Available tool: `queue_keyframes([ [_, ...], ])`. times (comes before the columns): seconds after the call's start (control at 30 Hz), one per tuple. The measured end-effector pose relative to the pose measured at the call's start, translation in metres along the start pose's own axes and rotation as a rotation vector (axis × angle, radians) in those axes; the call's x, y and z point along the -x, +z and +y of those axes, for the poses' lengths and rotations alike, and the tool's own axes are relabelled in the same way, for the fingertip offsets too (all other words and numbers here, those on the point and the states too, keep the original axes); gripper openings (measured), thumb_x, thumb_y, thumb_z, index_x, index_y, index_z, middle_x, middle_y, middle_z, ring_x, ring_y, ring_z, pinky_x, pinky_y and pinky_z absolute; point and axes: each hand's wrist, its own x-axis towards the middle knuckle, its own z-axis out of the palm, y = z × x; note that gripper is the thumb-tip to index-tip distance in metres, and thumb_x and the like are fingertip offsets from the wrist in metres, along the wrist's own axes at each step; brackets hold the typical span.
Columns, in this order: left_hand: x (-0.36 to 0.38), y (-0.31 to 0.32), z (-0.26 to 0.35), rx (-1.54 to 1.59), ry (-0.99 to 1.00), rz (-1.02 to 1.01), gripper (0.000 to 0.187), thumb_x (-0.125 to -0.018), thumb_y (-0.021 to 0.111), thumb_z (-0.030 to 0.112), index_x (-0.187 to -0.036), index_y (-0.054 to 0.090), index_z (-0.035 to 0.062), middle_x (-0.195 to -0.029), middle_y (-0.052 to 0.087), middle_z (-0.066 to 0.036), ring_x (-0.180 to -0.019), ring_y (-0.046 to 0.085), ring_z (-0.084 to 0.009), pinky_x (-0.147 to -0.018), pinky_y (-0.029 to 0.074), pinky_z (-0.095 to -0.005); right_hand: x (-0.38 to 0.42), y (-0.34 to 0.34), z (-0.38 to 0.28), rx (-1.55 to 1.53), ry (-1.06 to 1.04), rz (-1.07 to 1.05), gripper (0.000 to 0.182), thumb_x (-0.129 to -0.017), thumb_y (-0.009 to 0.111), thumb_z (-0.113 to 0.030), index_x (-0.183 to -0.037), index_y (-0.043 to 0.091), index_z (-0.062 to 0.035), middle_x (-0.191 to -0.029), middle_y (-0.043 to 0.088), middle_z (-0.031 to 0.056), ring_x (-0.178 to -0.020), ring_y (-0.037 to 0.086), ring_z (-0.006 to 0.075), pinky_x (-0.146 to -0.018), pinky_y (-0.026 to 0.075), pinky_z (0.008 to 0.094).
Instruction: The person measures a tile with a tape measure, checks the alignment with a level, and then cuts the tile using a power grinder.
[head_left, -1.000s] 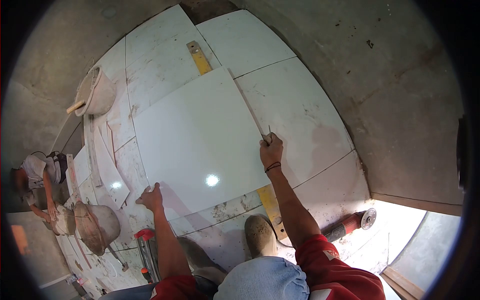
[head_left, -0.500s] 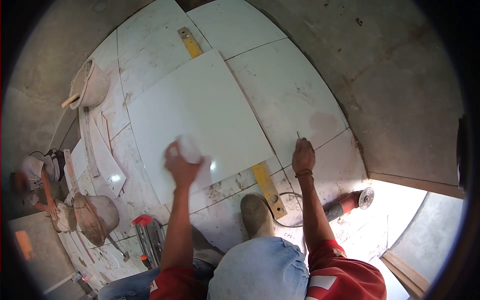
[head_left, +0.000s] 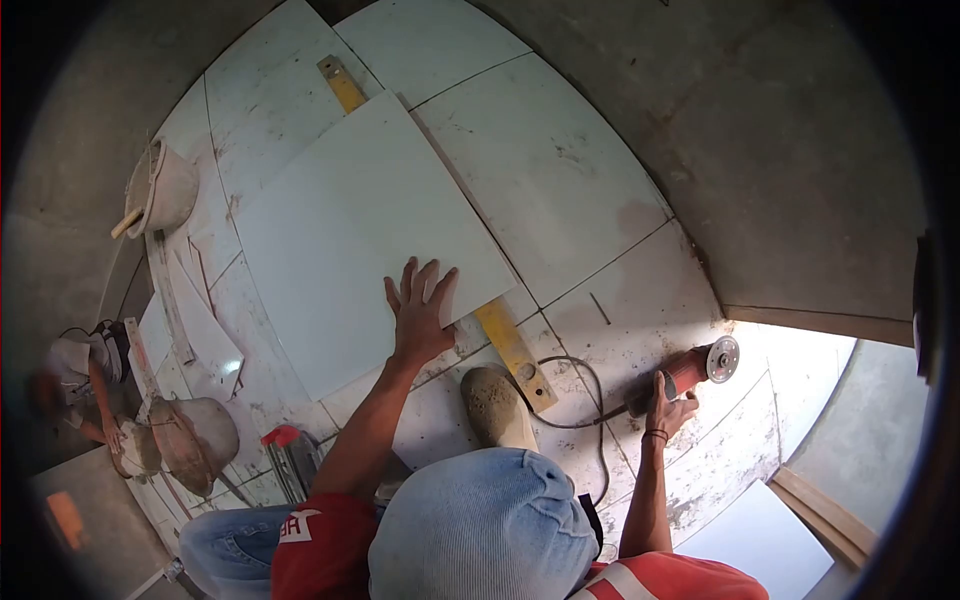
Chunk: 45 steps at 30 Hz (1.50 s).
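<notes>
My left hand (head_left: 420, 318) lies with fingers spread on the lower right part of a large white tile (head_left: 350, 220). Beneath that tile runs a yellow level (head_left: 515, 355), its two ends showing. At the right, my right hand (head_left: 668, 408) is closed around the body of a red angle grinder (head_left: 686, 371) with a round disc. The grinder's black cable curls over the floor. A thin dark stick (head_left: 600, 308) lies on the floor tiles between my hands.
Buckets (head_left: 170, 190) (head_left: 200, 440), tile pieces (head_left: 205, 330) and a tile cutter (head_left: 290, 460) are on the left. A co-worker (head_left: 95, 385) crouches at the far left. A boot (head_left: 495, 405) stands below the level. Walls (head_left: 800, 200) border the right.
My right hand has moved down and right onto the grinder, letting go of the thin stick. My left hand has moved right and now lies flat on the tile. The view has shifted slightly.
</notes>
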Motion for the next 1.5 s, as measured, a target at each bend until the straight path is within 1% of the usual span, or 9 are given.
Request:
queue_keyframes([
  [0.07, -0.002, 0.003, -0.003, 0.009, 0.016, 0.027, 0.108, -0.06, 0.091, 0.015, -0.16, 0.051, 0.0264, -0.168, 0.037, -0.009, -0.165, 0.015, -0.0404, -0.128, 0.001, -0.0751, -0.012, 0.019, 0.011, -0.41, 0.254, -0.218, 0.09, -0.078, 0.093, -0.053, -0.134, 0.056, 0.0073, -0.124, 0.065, 0.0249, -0.115, 0.064, 0.0379, -0.101, 0.051, 0.0474],
  [0.43, 0.001, 0.003, 0.002, 0.069, -0.046, 0.056, 0.101, -0.061, 0.091, 0.017, -0.156, 0.056, 0.0258, -0.164, 0.039, -0.01, -0.165, 0.016, -0.0405, -0.126, -0.002, -0.0779, 0.039, -0.052, 0.001, -0.979, 0.139, -0.548, 0.051, -0.088, 0.079, -0.013, -0.133, 0.055, -0.0022, -0.092, 0.065, 0.0057, -0.079, 0.064, 0.0181, -0.073, 0.054, 0.0341],
  [0.67, -0.049, -0.042, 0.01, 0.047, -0.254, -0.249, 0.1, -0.06, 0.1, 0.037, -0.15, 0.058, 0.0266, -0.153, 0.041, -0.011, -0.15, 0.032, -0.042, -0.115, 0.031, -0.0776, 0.043, -0.089, -0.066, -1.066, 0.004, -0.78, 0.06, -0.081, 0.079, -0.009, -0.135, 0.052, -0.004, -0.096, 0.065, 0.0087, -0.078, 0.069, 0.0226, -0.071, 0.059, 0.0374],
  [0.97, -0.003, -0.034, -0.003, -0.159, 0.021, -0.122, 0.134, -0.058, 0.101, 0.027, -0.171, 0.03, 0.0364, -0.178, 0.015, -0.019, -0.166, 0.004, -0.0473, -0.122, 0.011, -0.0844, 0.043, -0.095, -0.106, -0.951, -0.044, -0.887, 0.056, -0.078, 0.079, -0.011, -0.127, 0.056, -0.0004, -0.089, 0.068, 0.0102, -0.074, 0.071, 0.022, -0.07, 0.061, 0.0368],
  [1.1, -0.009, -0.041, -0.01, -0.127, 0.13, -0.154, 0.136, -0.055, 0.102, 0.028, -0.171, 0.03, 0.0374, -0.177, 0.017, -0.02, -0.166, 0.007, -0.0465, -0.123, 0.007, -0.0838, 0.052, -0.112, -0.103, -0.849, -0.131, -0.775, 0.047, -0.079, 0.08, -0.016, -0.116, 0.055, -0.0013, -0.087, 0.066, 0.0112, -0.068, 0.07, 0.0228, -0.062, 0.061, 0.0373],
  [1.2, -0.009, -0.032, 0.002, -0.054, 0.275, -0.232, 0.129, -0.062, 0.099, 0.034, -0.171, 0.03, 0.0373, -0.178, 0.021, -0.015, -0.167, 0.008, -0.0423, -0.124, 0.004, -0.0828, 0.06, -0.132, -0.101, -0.804, 0.028, -0.798, 0.046, -0.079, 0.078, -0.01, -0.118, 0.057, 0.0007, -0.088, 0.069, 0.0117, -0.073, 0.071, 0.0232, -0.068, 0.061, 0.0378],
  [1.3, -0.01, 0.015, 0.037, 0.071, 0.792, -0.063, 0.091, -0.072, 0.091, 0.036, -0.156, 0.057, 0.0302, -0.167, 0.045, -0.007, -0.164, 0.025, -0.0346, -0.124, 0.006, -0.0837, 0.081, -0.149, -0.109, -0.809, 0.097, -0.719, 0.043, -0.08, 0.077, -0.01, -0.117, 0.057, 0.0003, -0.088, 0.069, 0.0115, -0.071, 0.071, 0.023, -0.067, 0.061, 0.0377],
  [1.4, -0.014, 0.071, 0.058, -0.069, 0.907, -0.23, 0.02, -0.076, 0.086, 0.027, -0.094, 0.08, 0.0198, -0.114, 0.075, 0.005, -0.121, 0.069, -0.0259, -0.128, 0.007, -0.0805, 0.093, -0.147, -0.09, -0.835, 0.061, -0.684, 0.044, -0.08, 0.079, -0.011, -0.117, 0.057, -0.0006, -0.09, 0.069, 0.0109, -0.073, 0.072, 0.0226, -0.066, 0.061, 0.0376],
  [1.5, -0.032, 0.044, 0.06, -0.083, 0.935, -0.422, 0.025, -0.07, 0.089, 0.019, -0.093, 0.077, 0.0206, -0.106, 0.075, 0.004, -0.11, 0.072, -0.0245, -0.13, 0.012, -0.0745, 0.094, -0.148, -0.072, -0.847, 0.0, -0.617, 0.047, -0.079, 0.08, -0.012, -0.119, 0.058, -0.0009, -0.092, 0.068, 0.0098, -0.074, 0.072, 0.0217, -0.067, 0.061, 0.0379],
])
